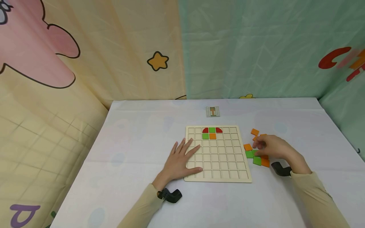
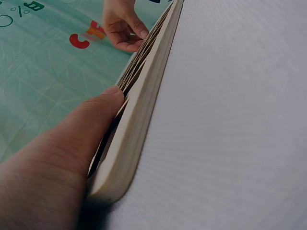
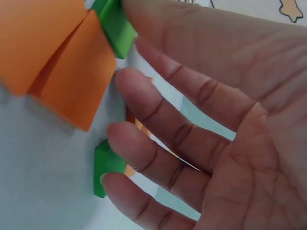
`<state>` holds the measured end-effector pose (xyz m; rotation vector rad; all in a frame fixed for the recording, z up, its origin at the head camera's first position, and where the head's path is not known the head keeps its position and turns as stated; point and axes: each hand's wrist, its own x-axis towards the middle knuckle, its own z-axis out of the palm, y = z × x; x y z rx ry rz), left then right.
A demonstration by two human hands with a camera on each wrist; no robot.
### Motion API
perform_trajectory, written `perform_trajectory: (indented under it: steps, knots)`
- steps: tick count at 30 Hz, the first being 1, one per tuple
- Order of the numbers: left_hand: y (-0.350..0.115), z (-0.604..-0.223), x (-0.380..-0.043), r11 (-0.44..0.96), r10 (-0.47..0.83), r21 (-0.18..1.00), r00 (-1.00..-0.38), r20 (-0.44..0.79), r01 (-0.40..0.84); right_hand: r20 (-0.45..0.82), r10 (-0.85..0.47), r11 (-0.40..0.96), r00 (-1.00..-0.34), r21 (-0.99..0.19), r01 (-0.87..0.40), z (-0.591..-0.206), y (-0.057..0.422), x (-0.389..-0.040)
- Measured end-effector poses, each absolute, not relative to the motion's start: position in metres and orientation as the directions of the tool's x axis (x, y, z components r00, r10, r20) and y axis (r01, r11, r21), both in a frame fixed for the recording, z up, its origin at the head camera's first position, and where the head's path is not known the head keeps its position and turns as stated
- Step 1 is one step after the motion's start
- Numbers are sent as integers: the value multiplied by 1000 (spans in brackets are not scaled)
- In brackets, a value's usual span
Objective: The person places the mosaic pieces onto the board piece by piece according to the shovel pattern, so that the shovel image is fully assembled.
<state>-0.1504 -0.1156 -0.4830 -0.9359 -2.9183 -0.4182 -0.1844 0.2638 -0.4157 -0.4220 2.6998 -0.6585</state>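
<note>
We locate the loose tiles (image 1: 257,161) on the counter (image 1: 137,139), clustered just beside the right side of the board (image 1: 218,158). Some are green, others orange; several touch.

Left grip (image 1: 178,161): released. The fingers are spread and rest over the left edge of the board.

Right grip (image 1: 275,146): at the cluster. The thumb touches a green tile (image 3: 121,33); we cannot tell whether the index finger completes a pinch.

Handling: we judge each tile light, stiff and not readily broken. The flat faces look smooth and may slip under a single fingertip. We take hold at two opposite side edges, thumb against index finger. Where tiles touch, we free one edge before lifting. The board appears rigid, thin and probably light enough to shift under a sideways push; we steady it at the rim, clear of the grid cells.
</note>
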Motion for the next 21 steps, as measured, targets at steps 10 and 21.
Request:
perform_trajectory:
  steps: [10, 21]
  knots:
    - [-115, -485, -151, 784, 564, 228, -816, 129, 578, -204, -348, 836, -915, -510, -204, -419, 267, -187]
    - [-116, -486, -151, 782, 565, 232, -815, 129, 579, -183, -384, 789, -905, -574, -219, -419, 273, -186]
